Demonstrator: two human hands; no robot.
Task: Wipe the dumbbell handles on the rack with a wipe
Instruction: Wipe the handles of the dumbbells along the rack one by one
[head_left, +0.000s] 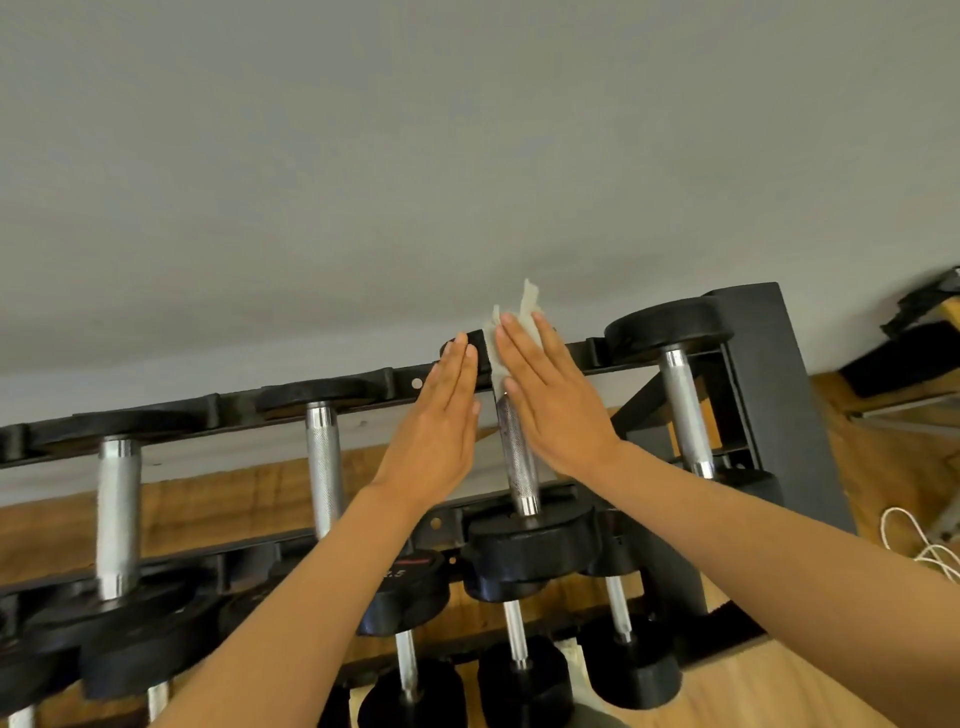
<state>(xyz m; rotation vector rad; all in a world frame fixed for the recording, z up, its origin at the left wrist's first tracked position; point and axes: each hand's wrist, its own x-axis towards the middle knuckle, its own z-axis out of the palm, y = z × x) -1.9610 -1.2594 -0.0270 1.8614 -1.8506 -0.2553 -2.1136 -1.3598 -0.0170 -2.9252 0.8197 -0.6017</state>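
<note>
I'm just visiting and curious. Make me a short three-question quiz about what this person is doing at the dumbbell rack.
1. True or false: the wipe lies under the right hand.
2. How many chrome handles show on the top shelf of the rack? A) two B) four C) six
3. Fill in: the fingers of the left hand are ____ (straight or curled).

Key: 1 true; 2 B; 3 straight
</note>
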